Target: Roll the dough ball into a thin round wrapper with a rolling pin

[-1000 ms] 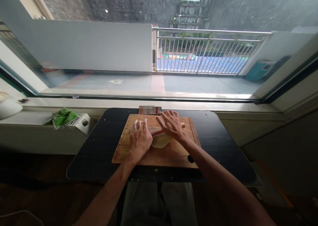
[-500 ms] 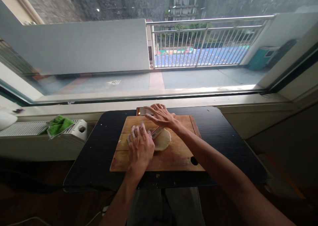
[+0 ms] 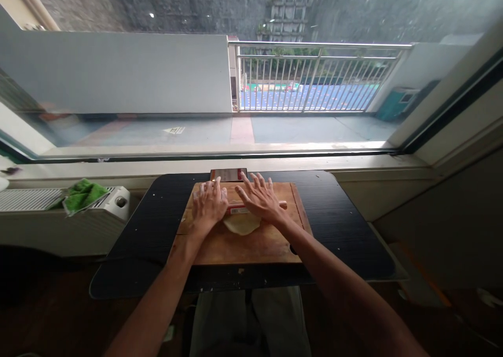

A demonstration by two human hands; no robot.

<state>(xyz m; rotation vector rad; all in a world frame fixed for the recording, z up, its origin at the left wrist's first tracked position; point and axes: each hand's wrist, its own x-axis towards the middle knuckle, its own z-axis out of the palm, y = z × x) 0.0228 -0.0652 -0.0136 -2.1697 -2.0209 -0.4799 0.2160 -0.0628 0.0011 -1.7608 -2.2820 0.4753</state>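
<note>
A flattened round of pale dough (image 3: 242, 225) lies on the wooden cutting board (image 3: 243, 252). Across its far part rests a rolling pin (image 3: 238, 209) with a red and white label, roughly level from left to right. My left hand (image 3: 209, 203) presses on the pin's left end, palm down, its floury fingers stretched forward. Over the right part of the pin lies my right hand (image 3: 259, 197), palm down with fingers spread. The pin's right tip shows past that hand. Both palms hide much of the pin and the dough's far edge.
The board lies on a small black table (image 3: 341, 236). Behind the board is a flat, framed, phone-like object (image 3: 228, 175). A green cloth (image 3: 85, 194) drapes over the white radiator (image 3: 121, 202) at left. The window sill (image 3: 291, 163) borders the table's far edge.
The pin has turned from slanted to nearly level. My left hand has moved forward and its fingers have straightened; my right hand has come back slightly, fingers spreading. The view has shifted somewhat.
</note>
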